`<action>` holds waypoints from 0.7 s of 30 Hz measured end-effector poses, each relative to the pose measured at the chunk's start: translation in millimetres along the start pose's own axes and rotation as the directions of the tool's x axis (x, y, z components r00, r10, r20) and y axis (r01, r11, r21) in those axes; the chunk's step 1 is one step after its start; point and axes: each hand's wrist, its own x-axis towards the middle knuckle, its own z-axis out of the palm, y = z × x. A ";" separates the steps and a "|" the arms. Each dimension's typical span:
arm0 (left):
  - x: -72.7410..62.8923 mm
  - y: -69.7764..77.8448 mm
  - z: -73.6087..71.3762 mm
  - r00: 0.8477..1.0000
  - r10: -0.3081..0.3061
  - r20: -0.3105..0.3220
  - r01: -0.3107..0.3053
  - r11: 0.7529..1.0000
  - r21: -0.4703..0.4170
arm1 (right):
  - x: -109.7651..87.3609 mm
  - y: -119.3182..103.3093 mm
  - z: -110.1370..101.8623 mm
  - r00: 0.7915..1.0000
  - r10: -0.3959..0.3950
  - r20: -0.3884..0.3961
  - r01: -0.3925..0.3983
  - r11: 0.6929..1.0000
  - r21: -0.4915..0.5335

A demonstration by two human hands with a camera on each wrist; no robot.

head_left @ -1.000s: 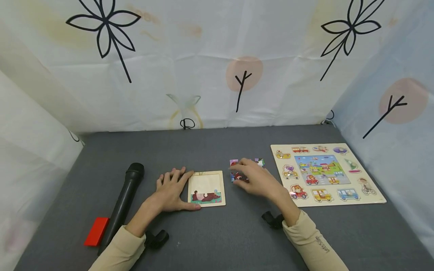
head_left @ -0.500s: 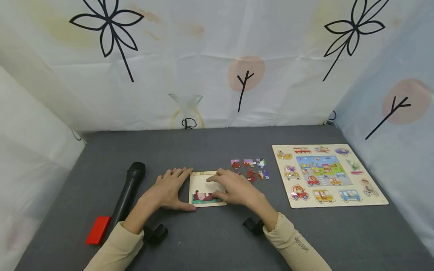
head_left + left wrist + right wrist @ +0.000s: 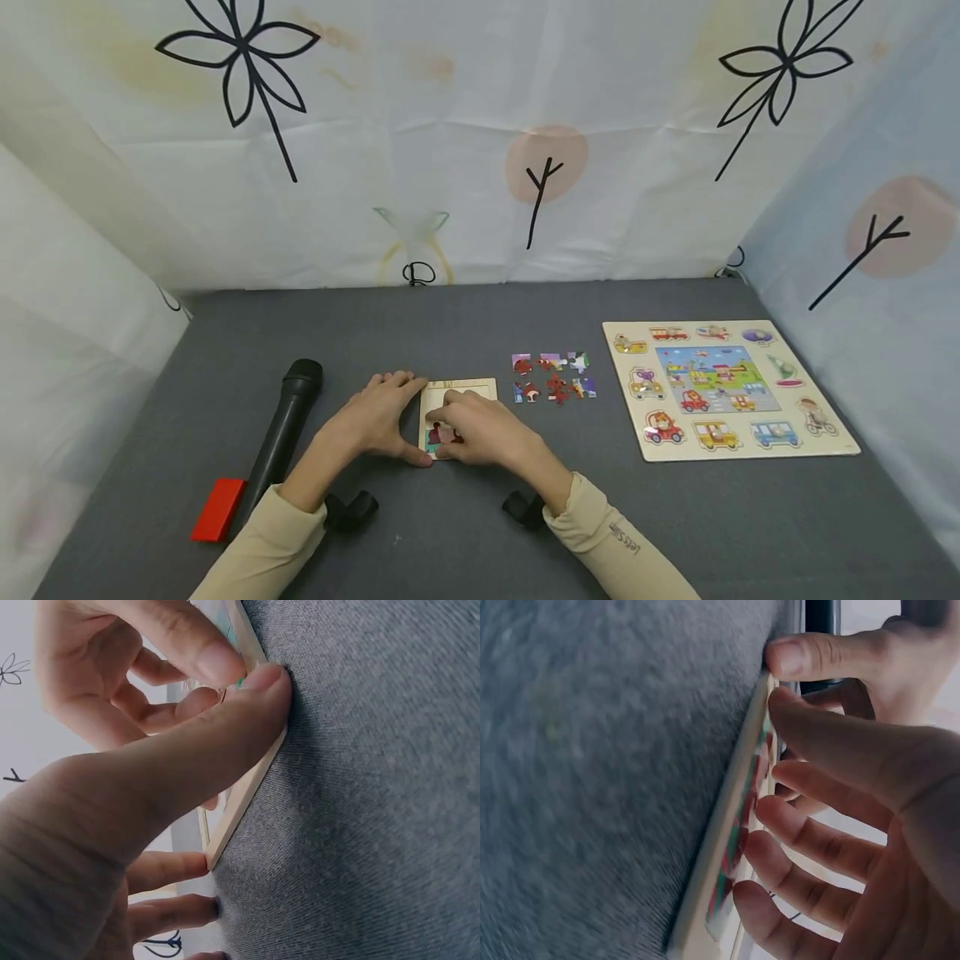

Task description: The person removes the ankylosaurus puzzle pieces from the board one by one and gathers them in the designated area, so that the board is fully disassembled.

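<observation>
A small wooden puzzle tray (image 3: 480, 384) lies on the grey table between both hands. Brown and green puzzle pieces (image 3: 444, 432) fill its near part, and bare wood shows at its far part. My left hand (image 3: 375, 418) steadies the tray's left side, its thumb at the near corner and the other fingers stretched toward the far corner. Over the tray, my right hand (image 3: 486, 429) touches the near-left pieces with bent, spread fingertips; its thumb (image 3: 802, 712) is by the near rim. No loose piece shows between its fingers, and it covers much of the tray.
Several loose jigsaw pieces (image 3: 557, 389) lie in two rows right of the tray. A larger wooden vehicle puzzle board (image 3: 626, 433) is at the right. On the left are a black microphone (image 3: 281, 433) and a red block (image 3: 217, 510). Fabric walls surround the table.
My right hand has moved left from the loose pieces to the tray, then across to its near-left part. The left hand stays at the tray's left side.
</observation>
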 end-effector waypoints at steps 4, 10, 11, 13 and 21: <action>0.7 0.1 1.0 1.000 0.000 0.006 0.000 1.000 -0.009 | 0.7 -1.6 3.0 1.000 0.026 0.007 -0.025 0.999 -0.020; 0.8 0.7 1.7 1.000 0.002 0.007 -0.002 1.000 -0.021 | -1.0 -1.5 5.4 0.999 0.035 -0.016 -0.035 0.999 -0.002; 0.9 1.1 1.6 1.000 0.000 0.007 0.000 1.000 -0.022 | -1.2 -1.4 5.8 0.999 0.027 -0.021 -0.027 1.000 -0.001; 1.3 1.4 1.7 1.000 -0.003 0.009 0.003 1.000 -0.019 | -1.2 -1.3 6.3 1.000 0.005 -0.029 -0.005 1.000 -0.003; 3.2 3.0 2.4 1.000 -0.008 0.011 0.009 1.000 -0.012 | -0.6 -3.1 7.5 0.999 -0.023 -0.039 0.022 1.000 -0.012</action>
